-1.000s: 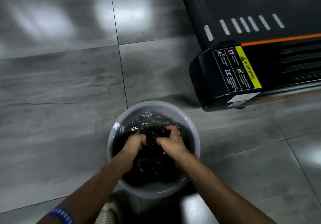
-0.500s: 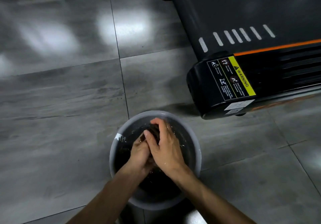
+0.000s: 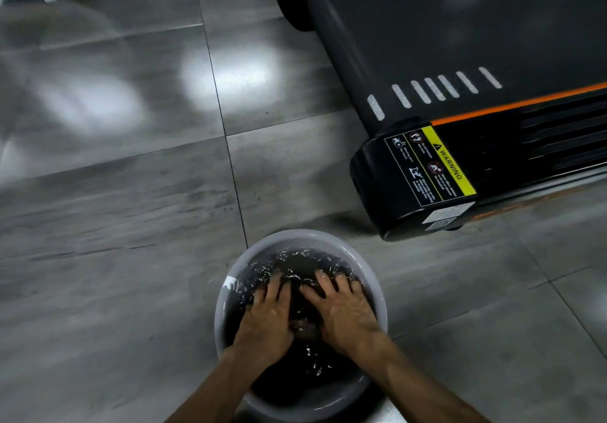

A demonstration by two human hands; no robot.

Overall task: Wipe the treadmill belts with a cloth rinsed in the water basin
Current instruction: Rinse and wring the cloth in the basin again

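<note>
Our left hand (image 3: 267,319) and right hand (image 3: 345,312) lie flat, fingers spread, pressing the dark cloth (image 3: 300,297) down in the water basin (image 3: 377,294). The basin sits on the floor (image 3: 115,225), near the treadmill belt (image 3: 460,28) up right.

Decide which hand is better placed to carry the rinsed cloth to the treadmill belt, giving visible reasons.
Probably the right hand: it lies in the basin on the side nearer the treadmill belt; the left hand is farther away.
</note>
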